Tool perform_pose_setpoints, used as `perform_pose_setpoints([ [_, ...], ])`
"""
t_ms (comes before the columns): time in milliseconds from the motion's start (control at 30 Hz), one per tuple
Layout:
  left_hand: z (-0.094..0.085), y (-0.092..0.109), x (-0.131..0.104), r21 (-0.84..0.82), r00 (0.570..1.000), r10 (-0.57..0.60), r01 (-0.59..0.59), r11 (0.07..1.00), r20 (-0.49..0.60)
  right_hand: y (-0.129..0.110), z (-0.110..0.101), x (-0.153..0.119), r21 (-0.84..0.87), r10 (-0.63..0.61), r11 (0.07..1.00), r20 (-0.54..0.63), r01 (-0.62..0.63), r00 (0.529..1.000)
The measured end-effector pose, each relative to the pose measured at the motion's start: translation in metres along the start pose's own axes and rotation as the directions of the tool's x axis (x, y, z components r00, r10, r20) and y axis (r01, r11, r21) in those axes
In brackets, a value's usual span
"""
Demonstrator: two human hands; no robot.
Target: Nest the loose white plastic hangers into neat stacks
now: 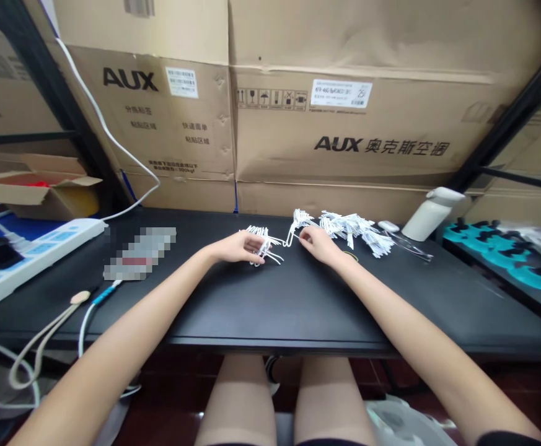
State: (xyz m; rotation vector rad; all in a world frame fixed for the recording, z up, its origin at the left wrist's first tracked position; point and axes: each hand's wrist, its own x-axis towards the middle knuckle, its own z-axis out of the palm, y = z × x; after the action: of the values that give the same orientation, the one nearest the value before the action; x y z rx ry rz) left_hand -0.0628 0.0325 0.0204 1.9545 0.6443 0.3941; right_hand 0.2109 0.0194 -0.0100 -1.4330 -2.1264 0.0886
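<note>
My left hand [237, 247] is curled around a bundle of short white wires [264, 246], whose thin ends stick out past the fingers over the black tabletop. To its right, my right hand [319, 244] has its fingertips pinched on one bent white wire [290, 236] that reaches toward the bundle. Behind the fingers of that hand lies a small bunch of white wires [302, 217]. A larger heap of similar white wires [351, 228] spreads out to its right. The fingers partly hide what both hands hold.
Cardboard boxes [270, 130] stand upright along the back of the black table [270, 310]. A white bottle [431, 217] and a pair of glasses [409, 246] are at right, beside a tray of turquoise parts [497, 254]. A power strip [42, 254] and a blurred-out phone-like object [140, 254] lie left.
</note>
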Motion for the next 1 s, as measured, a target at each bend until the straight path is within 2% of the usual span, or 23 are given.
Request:
perform_pose_setpoints([
  [133, -0.001, 0.004, -0.001, 0.036, 1.000, 0.018, -0.018, 0.999, -0.001, -0.004, -0.011, 0.000, 0.236, -0.034, 0.971, -0.057, 0.046, 0.998],
  [233, -0.004, 0.008, -0.003, 0.087, 0.999, 0.034, -0.033, 0.996, -0.006, -0.016, -0.017, -0.002, 0.454, -0.053, 0.890, 0.008, 0.044, 0.999],
  [300, -0.006, 0.010, -0.004, 0.125, 0.999, 0.041, -0.039, 0.991, -0.015, -0.025, -0.020, -0.005, 0.515, -0.081, 0.856, 0.075, 0.031, 0.994],
  [467, -0.010, 0.010, -0.006, 0.301, 0.999, 0.029, -0.019, 0.954, -0.028, -0.038, -0.028, -0.008, 0.534, -0.155, 0.846, 0.252, -0.004, 0.955],
  [667, -0.009, 0.010, -0.007, 0.470, 0.995, 0.044, 0.001, 0.882, -0.085, -0.035, -0.031, -0.008, 0.489, -0.167, 0.871, 0.363, -0.035, 0.917],
  [800, -0.008, 0.008, -0.007, 0.434, 0.997, 0.016, 0.021, 0.901, -0.080, -0.036, -0.028, -0.009, 0.452, -0.158, 0.891, 0.405, -0.047, 0.900],
  [1000, -0.004, 0.001, -0.005, 0.224, 0.999, -0.035, 0.040, 0.974, -0.026, -0.038, -0.026, -0.009, 0.442, -0.152, 0.896, 0.395, -0.043, 0.906],
])
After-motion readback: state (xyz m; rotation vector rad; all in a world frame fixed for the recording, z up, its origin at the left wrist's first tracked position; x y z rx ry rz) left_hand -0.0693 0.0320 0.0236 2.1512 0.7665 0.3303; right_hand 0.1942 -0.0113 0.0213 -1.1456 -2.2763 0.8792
